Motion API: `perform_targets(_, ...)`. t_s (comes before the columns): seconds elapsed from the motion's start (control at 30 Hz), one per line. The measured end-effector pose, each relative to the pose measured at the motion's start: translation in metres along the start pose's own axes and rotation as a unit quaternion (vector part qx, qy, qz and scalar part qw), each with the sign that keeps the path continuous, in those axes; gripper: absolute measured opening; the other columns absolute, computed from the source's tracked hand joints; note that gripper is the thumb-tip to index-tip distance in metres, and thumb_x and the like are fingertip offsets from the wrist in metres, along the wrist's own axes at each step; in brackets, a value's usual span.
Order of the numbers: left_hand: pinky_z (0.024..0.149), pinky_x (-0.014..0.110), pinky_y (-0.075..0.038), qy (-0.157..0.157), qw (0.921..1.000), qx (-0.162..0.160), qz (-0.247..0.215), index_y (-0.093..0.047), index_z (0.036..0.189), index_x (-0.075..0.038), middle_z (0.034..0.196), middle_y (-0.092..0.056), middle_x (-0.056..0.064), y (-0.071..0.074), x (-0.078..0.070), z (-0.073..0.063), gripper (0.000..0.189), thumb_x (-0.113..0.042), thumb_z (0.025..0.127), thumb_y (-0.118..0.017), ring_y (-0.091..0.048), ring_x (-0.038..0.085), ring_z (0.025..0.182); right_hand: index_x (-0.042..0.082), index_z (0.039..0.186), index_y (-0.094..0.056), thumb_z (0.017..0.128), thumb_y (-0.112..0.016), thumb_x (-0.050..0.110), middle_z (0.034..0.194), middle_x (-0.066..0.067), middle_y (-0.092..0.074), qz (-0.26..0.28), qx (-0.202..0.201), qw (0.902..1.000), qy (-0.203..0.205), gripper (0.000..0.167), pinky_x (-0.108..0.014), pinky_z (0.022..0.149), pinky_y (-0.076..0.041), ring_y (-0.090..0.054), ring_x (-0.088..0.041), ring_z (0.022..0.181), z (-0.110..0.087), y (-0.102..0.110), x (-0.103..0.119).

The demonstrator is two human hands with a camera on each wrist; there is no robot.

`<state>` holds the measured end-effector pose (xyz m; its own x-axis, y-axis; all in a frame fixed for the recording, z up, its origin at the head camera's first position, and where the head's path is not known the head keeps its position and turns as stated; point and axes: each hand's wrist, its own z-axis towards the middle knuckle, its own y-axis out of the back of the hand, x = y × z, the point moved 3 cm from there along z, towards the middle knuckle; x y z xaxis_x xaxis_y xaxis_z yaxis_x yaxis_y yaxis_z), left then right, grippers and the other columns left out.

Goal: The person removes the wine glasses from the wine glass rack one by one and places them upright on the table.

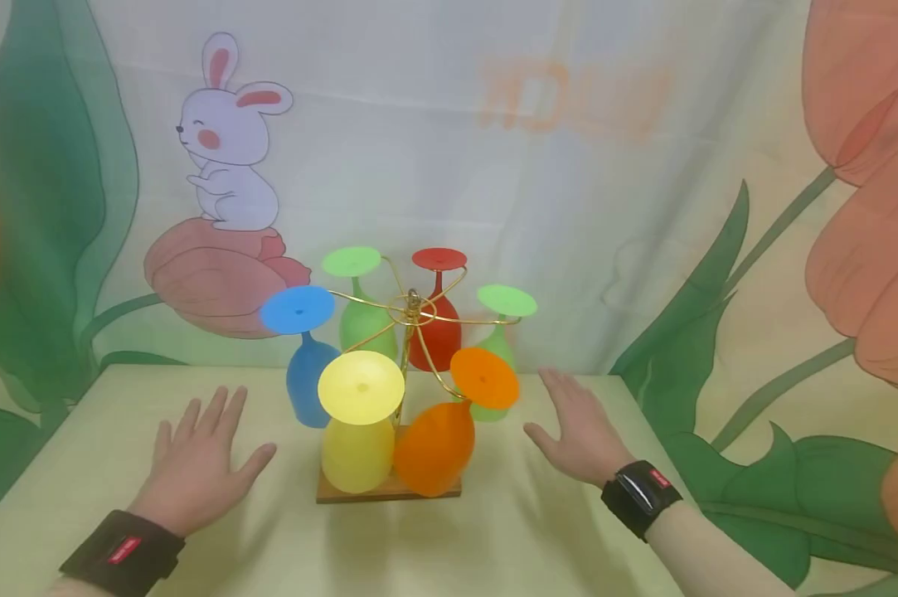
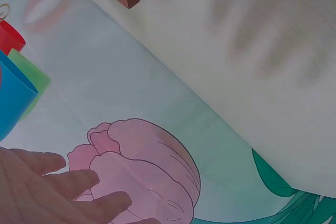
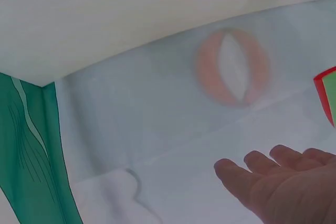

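A gold wire rack [image 1: 413,311] on a wooden base [image 1: 389,491] holds several plastic goblets upside down by their feet. In front hang a yellow goblet [image 1: 359,452] and a tilted orange goblet [image 1: 435,448]. A blue goblet [image 1: 308,373] is on the left, a red goblet [image 1: 435,336] and a green goblet [image 1: 366,323] at the back, and another green goblet [image 1: 497,344] on the right. My left hand [image 1: 202,460], fingers spread, hovers left of the rack, holding nothing. To the right, my right hand [image 1: 579,431] is empty too, its fingers extended near the green goblet.
The rack stands on a pale cloth-covered table [image 1: 269,539]. Behind it hangs a curtain [image 1: 568,207] printed with a rabbit, tulips and leaves. Each wrist wears a black band [image 1: 123,551].
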<state>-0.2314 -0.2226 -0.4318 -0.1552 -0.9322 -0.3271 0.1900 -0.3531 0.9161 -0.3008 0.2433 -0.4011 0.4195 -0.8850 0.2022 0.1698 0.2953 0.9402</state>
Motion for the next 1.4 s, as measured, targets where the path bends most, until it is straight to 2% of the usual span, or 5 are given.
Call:
perform_targets(0.3,0.1,0.077,0.001,-0.002,1.0,0.007,0.002,-0.014,0.153,0.001,0.152,-0.018,0.034,-0.004,0.001,0.001,0.094,-0.067,0.093,-0.039,-0.013,0.06,0.134,0.016,0.156,-0.012,0.088,-0.066,0.04,0.158,-0.006,-0.022,0.003,-0.074,0.9921,0.101,0.09,-0.051,0.113,-0.025,-0.023,-0.027,0.143,-0.005,0.053,0.024)
perform_targets(0.57,0.1,0.077,0.002,-0.004,1.0,0.004,0.003,-0.014,0.153,-0.001,0.152,-0.019,0.033,-0.008,0.001,0.001,0.094,-0.068,0.092,-0.04,-0.013,0.059,0.134,0.013,0.156,-0.017,0.083,-0.067,0.032,0.159,-0.005,-0.021,-0.016,-0.092,0.9637,0.25,0.09,-0.048,0.116,-0.019,-0.019,-0.028,0.145,-0.001,0.087,0.07)
perform_targets(0.97,0.1,0.078,0.001,-0.002,1.0,0.006,0.005,-0.015,0.153,-0.001,0.152,-0.019,0.033,-0.011,0.004,-0.001,0.093,-0.067,0.093,-0.041,-0.013,0.059,0.134,0.006,0.152,-0.029,0.081,-0.054,0.006,0.156,-0.008,-0.028,0.009,-0.088,0.9255,0.368,0.075,-0.051,0.115,-0.02,-0.024,-0.031,0.143,0.004,0.093,0.11)
perform_targets(1.13,0.099,0.078,0.0,0.001,0.9999,0.008,0.009,-0.015,0.153,0.0,0.152,-0.019,0.033,-0.011,0.005,0.0,0.094,-0.068,0.092,-0.04,-0.013,0.06,0.133,0.003,0.149,-0.034,0.087,-0.041,0.005,0.153,-0.012,-0.034,0.007,-0.101,0.9103,0.401,0.062,-0.053,0.113,-0.023,-0.029,-0.032,0.141,0.004,0.092,0.115)
perform_targets(1.4,0.1,0.077,0.002,-0.001,1.0,0.006,0.006,-0.014,0.154,-0.001,0.152,-0.018,0.033,-0.007,0.005,0.0,0.094,-0.067,0.093,-0.039,-0.011,0.059,0.134,0.002,0.147,-0.038,0.098,-0.027,0.01,0.151,-0.01,-0.038,-0.001,-0.092,0.9072,0.411,0.051,-0.048,0.113,-0.026,-0.033,-0.028,0.14,0.001,0.092,0.119)
